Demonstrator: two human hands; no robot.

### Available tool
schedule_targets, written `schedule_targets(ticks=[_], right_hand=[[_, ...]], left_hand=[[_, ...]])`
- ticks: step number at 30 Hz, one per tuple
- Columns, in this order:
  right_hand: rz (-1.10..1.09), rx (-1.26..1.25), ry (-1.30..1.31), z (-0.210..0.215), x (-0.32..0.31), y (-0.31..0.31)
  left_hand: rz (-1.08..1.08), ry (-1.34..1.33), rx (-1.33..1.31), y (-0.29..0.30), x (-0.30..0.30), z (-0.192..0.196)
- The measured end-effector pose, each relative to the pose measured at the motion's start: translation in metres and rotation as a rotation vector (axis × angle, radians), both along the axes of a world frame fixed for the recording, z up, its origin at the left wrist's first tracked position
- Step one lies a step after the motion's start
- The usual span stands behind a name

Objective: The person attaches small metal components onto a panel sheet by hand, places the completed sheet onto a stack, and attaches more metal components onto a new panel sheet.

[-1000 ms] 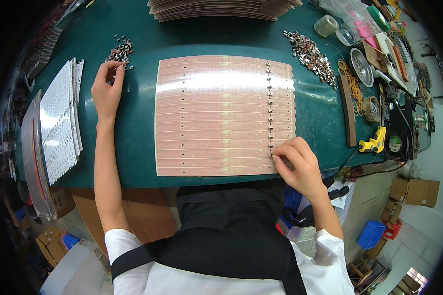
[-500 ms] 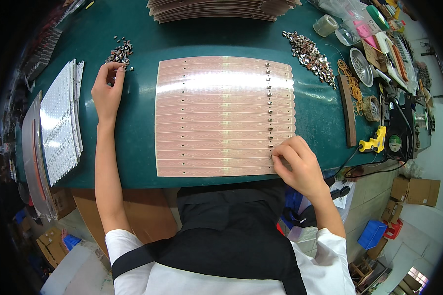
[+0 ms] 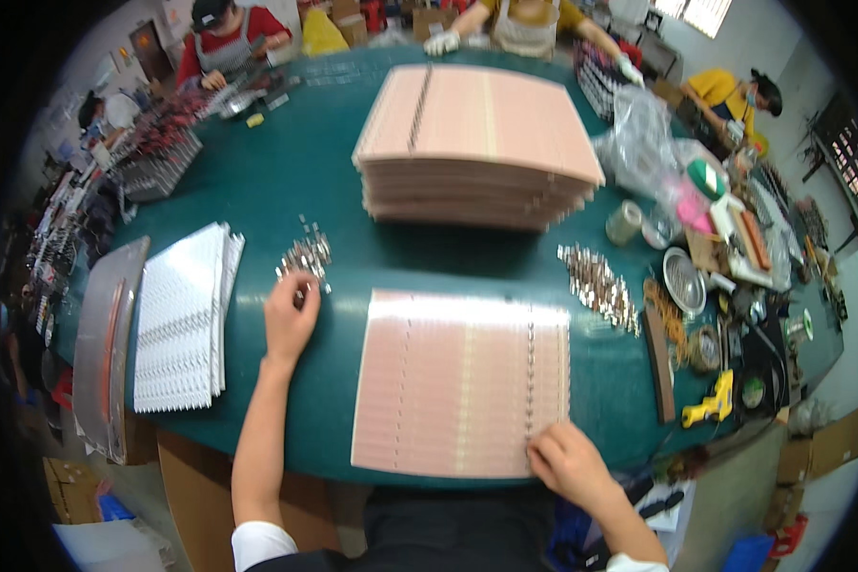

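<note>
A flat pink panel [image 3: 457,391], divided into narrow strips, lies on the green table before me. Down its right side runs a column of small metal parts [image 3: 531,372]. My right hand [image 3: 570,467] is at the low end of that column, fingertips pinched together on the panel; whatever is between them is hidden. My left hand [image 3: 292,319] touches the near edge of a heap of small shiny metal pieces [image 3: 305,254], its thumb and fingers curled together. What it grips is blurred. A second heap of such pieces [image 3: 598,286] lies beyond the panel's right corner.
Behind the panel rises a tall stack of pink panels [image 3: 486,114]. White sheets [image 3: 176,329] lie at left. Along the right are a brown bar [image 3: 658,362], a metal bowl [image 3: 683,281], a yellow glue gun [image 3: 710,400] and a tape roll [image 3: 624,223]. Other people work across the table.
The view has tilted up, bringing the far table and other people into sight. Both hands stay at about the same places on the heap and the panel.
</note>
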State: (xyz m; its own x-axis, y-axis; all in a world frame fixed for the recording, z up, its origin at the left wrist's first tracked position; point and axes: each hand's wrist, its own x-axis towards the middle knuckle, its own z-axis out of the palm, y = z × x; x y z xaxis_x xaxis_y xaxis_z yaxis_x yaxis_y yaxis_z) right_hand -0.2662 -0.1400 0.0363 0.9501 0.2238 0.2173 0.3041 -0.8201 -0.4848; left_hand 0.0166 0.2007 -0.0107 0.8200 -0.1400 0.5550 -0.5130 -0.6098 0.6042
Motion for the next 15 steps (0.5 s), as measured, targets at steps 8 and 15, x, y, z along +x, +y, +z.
schedule_targets(ticks=[8,15], right_hand=[[0.019,-0.008,-0.025,0.006,-0.001,0.002],[-0.072,0.11,0.046,0.011,-0.007,-0.005]], left_hand=[[-0.006,0.054,-0.048,0.0,-0.003,0.008],[-0.01,0.013,-0.044,-0.001,0.002,0.008]])
